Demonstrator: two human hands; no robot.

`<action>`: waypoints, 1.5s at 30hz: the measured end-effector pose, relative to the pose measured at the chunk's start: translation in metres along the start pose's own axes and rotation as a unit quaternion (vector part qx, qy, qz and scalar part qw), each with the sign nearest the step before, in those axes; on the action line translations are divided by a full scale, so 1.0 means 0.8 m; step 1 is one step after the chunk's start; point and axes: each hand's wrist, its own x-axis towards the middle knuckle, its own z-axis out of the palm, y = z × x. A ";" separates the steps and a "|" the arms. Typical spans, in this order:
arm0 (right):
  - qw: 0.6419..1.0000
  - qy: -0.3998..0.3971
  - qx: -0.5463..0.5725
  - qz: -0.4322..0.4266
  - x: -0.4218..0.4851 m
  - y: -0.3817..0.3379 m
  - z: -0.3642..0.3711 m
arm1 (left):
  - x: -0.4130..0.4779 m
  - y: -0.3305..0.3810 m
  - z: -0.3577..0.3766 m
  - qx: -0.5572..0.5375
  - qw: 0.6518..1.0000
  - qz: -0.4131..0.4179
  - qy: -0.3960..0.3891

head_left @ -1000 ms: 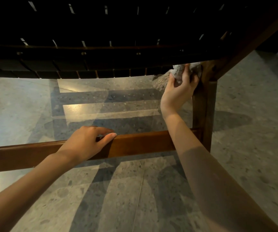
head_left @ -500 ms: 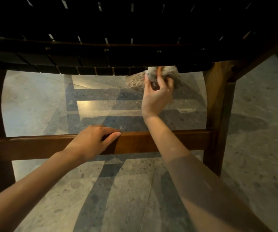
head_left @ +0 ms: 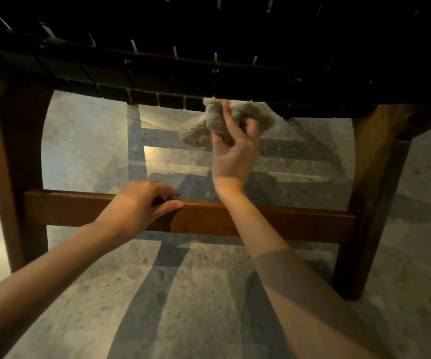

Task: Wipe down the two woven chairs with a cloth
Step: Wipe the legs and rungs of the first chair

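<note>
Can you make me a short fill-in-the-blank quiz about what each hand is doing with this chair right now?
1. The right hand holds a grey ____ against the woven seat's edge.
2. The left hand rests on the wooden ____ between the chair's legs.
3. The cloth is ____ the crossbar.

Missing words: cloth; crossbar; above

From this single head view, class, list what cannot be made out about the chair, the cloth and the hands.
- Woven seat: its top is hidden; only the dark underside shows.
- Second chair: outside the frame.
- Cloth: motion-blurred; contact with the seat edge is unclear.
- Right hand: its fingertips are buried in the cloth.
- Left hand: its palm is hidden against the wooden crossbar.
- Right chair leg: too shadowed to judge cleanliness.
</note>
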 end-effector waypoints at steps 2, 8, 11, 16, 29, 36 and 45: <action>0.998 0.051 -0.019 0.011 0.006 0.020 -0.022 | -0.001 0.002 -0.002 -0.012 1.000 0.000 -0.007; 0.998 0.047 -0.019 0.041 0.024 0.038 -0.024 | -0.006 0.005 0.000 -0.011 1.000 0.002 -0.011; 0.997 0.059 0.006 0.054 0.022 0.028 -0.011 | -0.008 0.006 0.000 -0.018 1.000 0.005 -0.016; 0.999 -0.037 -0.006 0.014 0.010 0.003 0.019 | -0.009 0.007 0.000 -0.023 1.000 0.012 -0.016; 0.996 0.043 -0.071 0.017 0.042 0.054 -0.060 | -0.004 0.013 0.016 0.046 0.999 -0.006 -0.016; 0.978 0.162 -0.076 0.108 0.087 0.096 -0.130 | 0.006 0.025 0.024 0.095 0.994 -0.012 -0.060; 0.987 0.108 -0.014 0.114 0.058 0.066 -0.080 | -0.001 0.023 0.015 0.049 0.997 -0.024 -0.055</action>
